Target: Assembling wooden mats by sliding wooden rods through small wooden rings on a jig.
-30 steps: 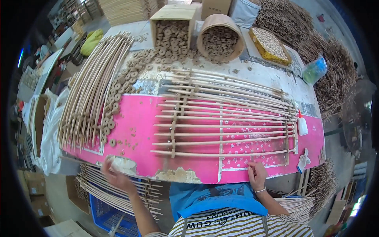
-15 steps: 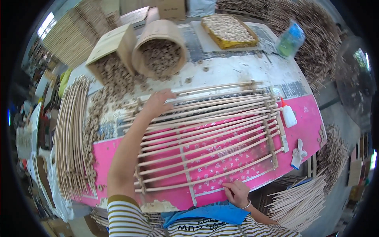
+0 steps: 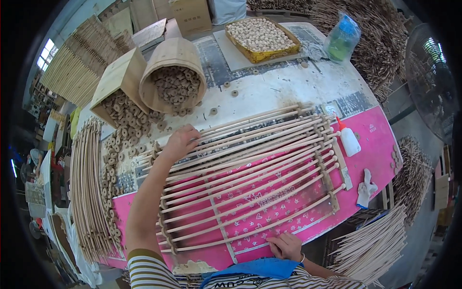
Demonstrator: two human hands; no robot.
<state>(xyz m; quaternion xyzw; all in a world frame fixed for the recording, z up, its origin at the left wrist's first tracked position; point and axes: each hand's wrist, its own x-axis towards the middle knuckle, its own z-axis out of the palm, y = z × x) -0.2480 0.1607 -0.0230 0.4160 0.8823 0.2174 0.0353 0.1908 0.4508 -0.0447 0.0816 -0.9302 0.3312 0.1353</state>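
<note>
My left hand (image 3: 183, 142) reaches over the far left part of a row of pale wooden rods (image 3: 240, 188), its bent fingers closed at one of the far rods. The rods lie side by side, bridging two notched wooden rails; round knobs show on several right ends. Part of the left rail (image 3: 165, 231) is hidden by my forearm. At the table's near edge, my right hand (image 3: 287, 246) has its fingers curled together below the nearest rod. What it pinches, if anything, does not show.
A box (image 3: 118, 72) and a tub (image 3: 173, 50) lie tipped, spilling wooden rings (image 3: 126, 125). Bundled rods (image 3: 86, 192) line the left. A yellow tray (image 3: 267, 55) of wooden beads stands at the back. A glue bottle (image 3: 350, 139) and a glove (image 3: 366, 189) lie right.
The view has shifted, so the table sits differently in the picture. My left hand stays over the far rods, its fingers now more bent. My right hand remains at the near edge.
</note>
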